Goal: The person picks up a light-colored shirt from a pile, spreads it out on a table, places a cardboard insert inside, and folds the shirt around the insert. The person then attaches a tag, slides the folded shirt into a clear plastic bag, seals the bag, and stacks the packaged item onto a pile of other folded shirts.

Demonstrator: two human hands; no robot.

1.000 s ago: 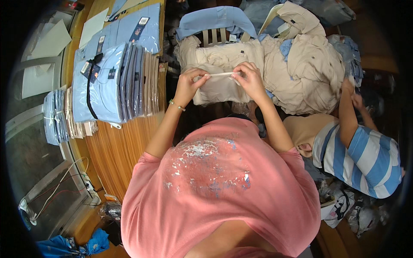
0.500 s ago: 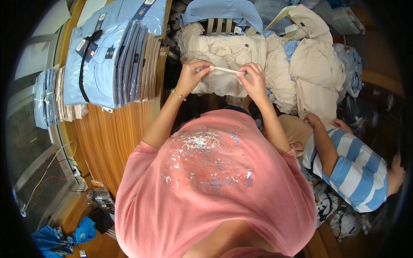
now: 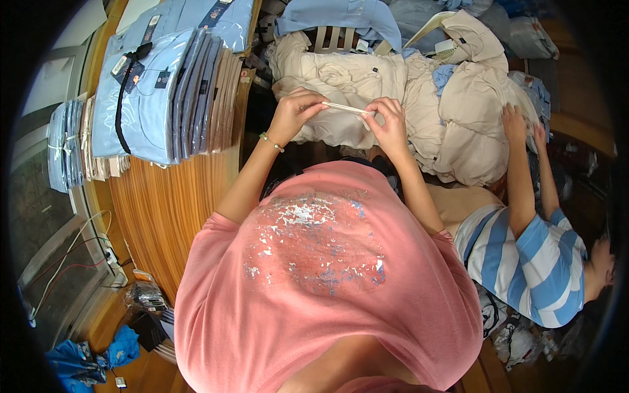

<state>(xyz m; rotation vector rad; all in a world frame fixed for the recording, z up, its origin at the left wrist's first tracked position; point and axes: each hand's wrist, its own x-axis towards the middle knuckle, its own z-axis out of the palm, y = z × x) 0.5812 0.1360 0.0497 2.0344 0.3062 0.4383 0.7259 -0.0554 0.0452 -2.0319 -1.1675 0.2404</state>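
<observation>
A thin off-white strip, like a doubled cord or band (image 3: 346, 107), runs nearly straight between my two hands. My left hand (image 3: 299, 110), with a beaded bracelet at the wrist, pinches its left end. At the other end my right hand (image 3: 388, 120) pinches it between thumb and fingers. Right behind it, a heap of rumpled cream garments (image 3: 370, 72) spreads across the far side. A light blue garment (image 3: 341, 14) lies at the back of this heap.
Stacked blue and beige shirts in clear bags (image 3: 147, 105), tied with black cord, stand on the wooden table (image 3: 164, 209) at left. At right, a person in a striped shirt (image 3: 524, 262) has both hands on the cream garments. Cables (image 3: 85, 262) hang at far left.
My hands keep the strip in nearly the same place. The person at right has reached both arms farther forward, onto the garment heap, and the garment draping toward them has been pushed back.
</observation>
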